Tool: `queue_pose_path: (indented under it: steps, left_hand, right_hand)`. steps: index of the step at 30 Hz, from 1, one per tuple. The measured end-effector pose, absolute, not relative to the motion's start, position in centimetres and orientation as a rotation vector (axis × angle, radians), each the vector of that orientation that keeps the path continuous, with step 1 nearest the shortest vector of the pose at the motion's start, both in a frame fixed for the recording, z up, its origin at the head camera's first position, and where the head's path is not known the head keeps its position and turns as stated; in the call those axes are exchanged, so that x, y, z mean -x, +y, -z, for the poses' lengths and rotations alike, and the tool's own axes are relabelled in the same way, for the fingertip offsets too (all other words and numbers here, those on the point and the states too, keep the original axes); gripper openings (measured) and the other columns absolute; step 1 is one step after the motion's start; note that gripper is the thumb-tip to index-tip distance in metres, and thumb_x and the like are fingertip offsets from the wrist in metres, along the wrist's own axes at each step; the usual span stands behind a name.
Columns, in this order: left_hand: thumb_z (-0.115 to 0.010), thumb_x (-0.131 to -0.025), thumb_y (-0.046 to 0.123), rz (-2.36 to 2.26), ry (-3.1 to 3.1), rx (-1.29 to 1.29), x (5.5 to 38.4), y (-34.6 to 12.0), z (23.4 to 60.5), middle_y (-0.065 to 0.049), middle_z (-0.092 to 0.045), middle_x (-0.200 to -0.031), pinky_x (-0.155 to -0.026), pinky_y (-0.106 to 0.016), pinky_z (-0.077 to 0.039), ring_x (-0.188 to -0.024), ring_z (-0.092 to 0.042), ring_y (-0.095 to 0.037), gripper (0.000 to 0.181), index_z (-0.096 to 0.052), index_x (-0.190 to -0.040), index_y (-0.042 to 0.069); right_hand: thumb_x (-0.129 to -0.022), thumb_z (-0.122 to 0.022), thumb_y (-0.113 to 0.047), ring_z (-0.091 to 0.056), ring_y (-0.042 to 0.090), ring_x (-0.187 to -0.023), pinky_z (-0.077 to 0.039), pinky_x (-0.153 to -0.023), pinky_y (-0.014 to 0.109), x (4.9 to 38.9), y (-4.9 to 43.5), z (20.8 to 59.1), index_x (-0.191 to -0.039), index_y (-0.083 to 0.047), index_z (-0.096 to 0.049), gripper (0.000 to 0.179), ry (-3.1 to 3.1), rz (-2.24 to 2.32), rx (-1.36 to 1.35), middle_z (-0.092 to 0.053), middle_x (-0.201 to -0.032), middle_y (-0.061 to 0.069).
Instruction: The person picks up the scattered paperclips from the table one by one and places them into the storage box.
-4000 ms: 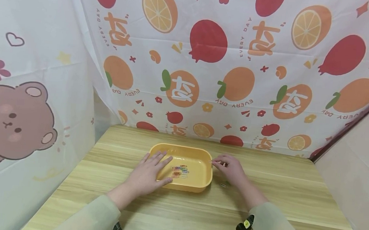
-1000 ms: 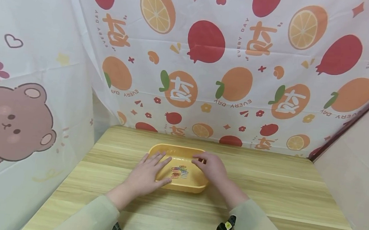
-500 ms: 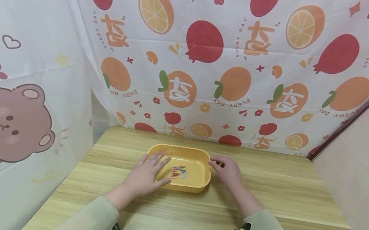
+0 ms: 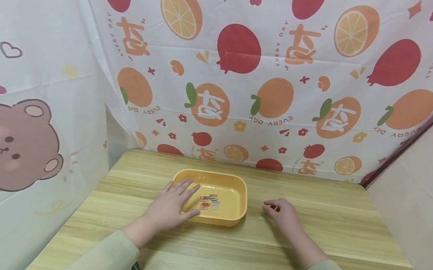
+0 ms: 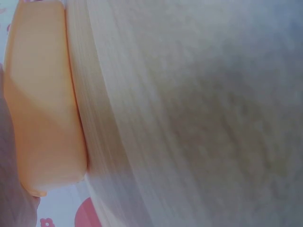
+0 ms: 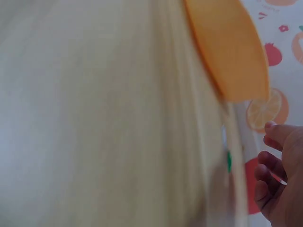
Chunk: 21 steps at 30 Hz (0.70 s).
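A yellow plastic tray (image 4: 228, 221) stands on the table. Several coloured paper clips (image 4: 209, 202) lie together on its floor. My left hand (image 4: 171, 203) rests over the tray's left side, fingers spread and thumb along the front rim; the left wrist view catches the tray's outer wall (image 5: 47, 104). To the right of the tray, my right hand (image 4: 283, 212) is low over the table with loosely bent fingers and nothing visible between them. A pale paper clip (image 4: 260, 217) lies on the wood by its fingertips. In the right wrist view a small green piece (image 6: 229, 161) shows near the fingers.
The wood-grain table (image 4: 207, 257) runs back to a hanging white cloth (image 4: 239, 86) printed with fruit. Another cloth with a bear print (image 4: 17, 144) hangs at the left, and a pale panel (image 4: 417, 201) borders the right side.
My right hand was over the tray a second ago, then passed back across its right rim and moved right and down to the table. The left hand has stayed in place.
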State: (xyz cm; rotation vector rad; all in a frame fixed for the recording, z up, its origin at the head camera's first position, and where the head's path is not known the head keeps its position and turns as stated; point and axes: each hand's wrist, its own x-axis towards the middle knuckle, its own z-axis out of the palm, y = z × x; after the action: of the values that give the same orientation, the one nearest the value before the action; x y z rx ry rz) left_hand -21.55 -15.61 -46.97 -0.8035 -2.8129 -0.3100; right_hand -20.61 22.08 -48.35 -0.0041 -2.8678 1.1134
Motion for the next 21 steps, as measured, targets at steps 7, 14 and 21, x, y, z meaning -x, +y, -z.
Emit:
queue_pose_path:
  steps: [7, 14, 21]
  left_hand:
    - [-0.055, -0.09, 0.067, 0.317, -2.803, 0.806, 21.5, -15.6, 46.9, -0.008, -0.033, -0.16, -0.119, -0.059, -0.015, -0.146, -0.029, -0.033, 0.079, -0.04, -0.153, 0.022]
    - [-0.054, -0.091, 0.067, 0.298, -2.8, 0.805, 21.5, -15.5, 46.8, -0.009, -0.033, -0.159, -0.118, -0.059, -0.017, -0.146, -0.029, -0.033, 0.079, -0.04, -0.153, 0.022]
    - [-0.056, -0.09, 0.066, 0.324, -2.797, 0.81, 21.4, -15.5, 46.8, -0.009, -0.033, -0.159, -0.118, -0.059, -0.016, -0.146, -0.03, -0.034, 0.078, -0.041, -0.153, 0.021]
  right_hand:
    - [-0.091, -0.073, -0.024, -0.056, 0.013, -0.08, -0.049, -0.07, 0.032, 19.8, 23.6, 49.7, -0.105, -0.015, -0.079, 0.017, -2.872, -0.998, -0.029, -0.066, -0.091, -0.004]
    - [-0.091, -0.073, -0.025, -0.055, 0.011, -0.079, -0.049, -0.069, 0.031, 19.6, 24.2, 50.1, -0.103, -0.019, -0.078, 0.014, -2.892, -0.949, -0.03, -0.065, -0.089, -0.007]
    - [-0.09, -0.074, -0.022, -0.058, 0.011, -0.081, -0.051, -0.072, 0.032, 19.5, 24.1, 50.0, -0.101, -0.017, -0.079, 0.013, -2.898, -0.934, -0.046, -0.066, -0.089, -0.006]
